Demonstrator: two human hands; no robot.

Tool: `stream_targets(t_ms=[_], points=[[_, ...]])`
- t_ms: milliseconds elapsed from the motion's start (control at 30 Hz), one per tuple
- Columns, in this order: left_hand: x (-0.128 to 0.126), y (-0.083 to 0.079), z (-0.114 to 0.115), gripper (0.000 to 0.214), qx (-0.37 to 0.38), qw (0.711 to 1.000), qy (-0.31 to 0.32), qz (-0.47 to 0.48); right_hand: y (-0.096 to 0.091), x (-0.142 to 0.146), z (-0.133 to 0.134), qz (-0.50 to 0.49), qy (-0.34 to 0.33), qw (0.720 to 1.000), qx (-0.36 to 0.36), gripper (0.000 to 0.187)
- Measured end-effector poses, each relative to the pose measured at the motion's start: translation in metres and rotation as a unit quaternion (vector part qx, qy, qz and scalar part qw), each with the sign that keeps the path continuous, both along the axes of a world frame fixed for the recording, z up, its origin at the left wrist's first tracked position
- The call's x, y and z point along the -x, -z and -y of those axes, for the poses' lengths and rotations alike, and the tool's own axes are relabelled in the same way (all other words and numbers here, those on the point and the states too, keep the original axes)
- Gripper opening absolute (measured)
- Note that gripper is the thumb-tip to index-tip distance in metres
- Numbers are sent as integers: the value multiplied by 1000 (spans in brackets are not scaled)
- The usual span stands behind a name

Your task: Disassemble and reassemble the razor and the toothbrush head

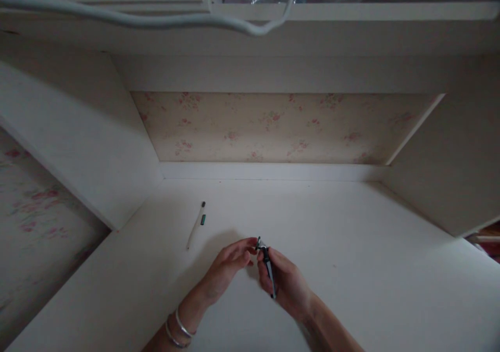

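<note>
1. We're looking at a white work surface point(371, 248), white side panels point(441, 159) both ends.
2. Floral wallpaper point(253, 133) behind, more at far left.
3. White shelf point(390, 12) overhead.
4. We've got dim, uneven light.

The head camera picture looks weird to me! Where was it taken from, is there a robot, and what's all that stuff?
There's no robot here, just a person's two bare hands. The camera is worn on the person's head, looking forward and down, so you see roughly what they see.

The right hand holds a dark-handled tool with a shiny head; it looks like a razor. The left hand, with silvery bracelets on its wrist, has its fingertips close by that head. I can't tell how firmly they touch it.

On the white tabletop lie a thin pale stick with a dark tip, perhaps a toothbrush, and a small dark-and-green piece beside it.
</note>
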State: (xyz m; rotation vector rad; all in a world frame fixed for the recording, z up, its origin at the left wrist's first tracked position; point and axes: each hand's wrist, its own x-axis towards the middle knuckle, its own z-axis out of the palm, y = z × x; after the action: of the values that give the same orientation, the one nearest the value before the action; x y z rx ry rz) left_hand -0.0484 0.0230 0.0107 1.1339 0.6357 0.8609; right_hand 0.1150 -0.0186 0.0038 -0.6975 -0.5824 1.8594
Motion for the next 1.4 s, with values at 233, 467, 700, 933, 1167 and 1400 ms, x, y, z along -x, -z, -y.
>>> stream_targets(t_ms=[233, 467, 700, 933, 1167, 1400], points=[[3, -3, 2, 49, -4, 1000, 16, -2, -3, 5, 3, 53, -21, 996, -67, 32], [4, 0, -1, 46, -11, 999, 36, 18, -2, 4, 5, 42, -37, 997, -52, 30], [3, 1, 0, 45, 1, 1000, 22, 22, -7, 3, 8, 47, -50, 996, -58, 31], [2, 3, -1, 45, 6, 999, 17, 32, -7, 2, 9, 40, -64, 995, -67, 34], [0, 3, 0, 43, 17, 997, 56, 58, -8, 1, 11, 28, -102, 993, -60, 35], [1, 3, 0, 48, 16, 995, 79, 53, -7, -1, 12, 1, -110, 993, -35, 33]])
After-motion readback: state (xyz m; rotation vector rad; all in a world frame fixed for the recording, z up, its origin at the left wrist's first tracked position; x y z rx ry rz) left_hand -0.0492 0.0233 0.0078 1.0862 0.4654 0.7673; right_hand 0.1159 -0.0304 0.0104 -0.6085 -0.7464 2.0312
